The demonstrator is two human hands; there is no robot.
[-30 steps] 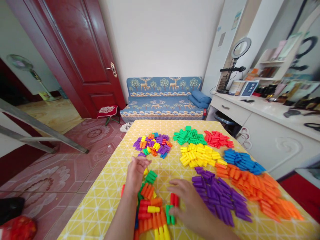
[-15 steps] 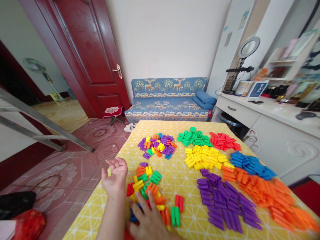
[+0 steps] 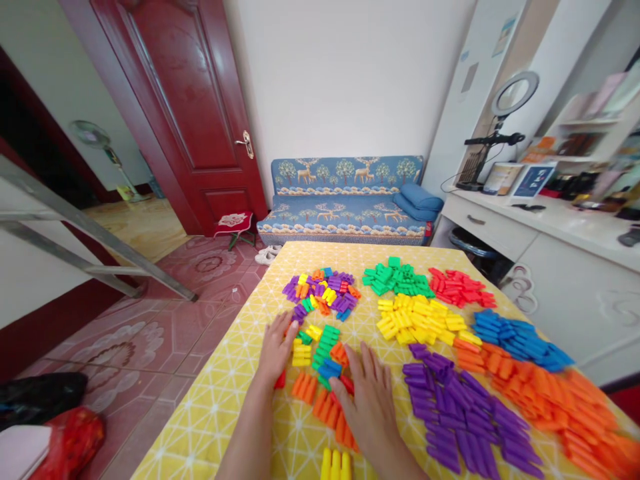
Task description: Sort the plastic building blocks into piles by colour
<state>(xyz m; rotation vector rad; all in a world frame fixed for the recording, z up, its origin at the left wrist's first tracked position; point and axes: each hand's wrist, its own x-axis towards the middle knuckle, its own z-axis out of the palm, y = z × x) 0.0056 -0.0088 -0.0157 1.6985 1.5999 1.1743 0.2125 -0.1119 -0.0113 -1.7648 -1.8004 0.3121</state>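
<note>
My left hand (image 3: 277, 349) lies flat and open on the yellow tablecloth (image 3: 240, 373), its fingers against the left side of a loose mixed cluster of plastic blocks (image 3: 320, 363). My right hand (image 3: 367, 400) is also open, fingers spread, resting on the right side of that cluster over orange and red blocks. Neither hand grips a block. A second mixed pile (image 3: 320, 297) lies just beyond my left fingertips. Three yellow blocks (image 3: 335, 465) sit near the table's front edge.
Sorted piles cover the right half: green (image 3: 397, 279), red (image 3: 460, 288), yellow (image 3: 420, 319), blue (image 3: 520, 337), purple (image 3: 465, 410), orange (image 3: 545, 393). Beyond the table stand a blue sofa (image 3: 345, 200), a red door (image 3: 185, 113), a white desk with a ring light (image 3: 515, 97).
My left hand turned from palm-up off the table's left side to flat against the cluster. My right hand slid forward and right onto the blocks, pushing them further up the table.
</note>
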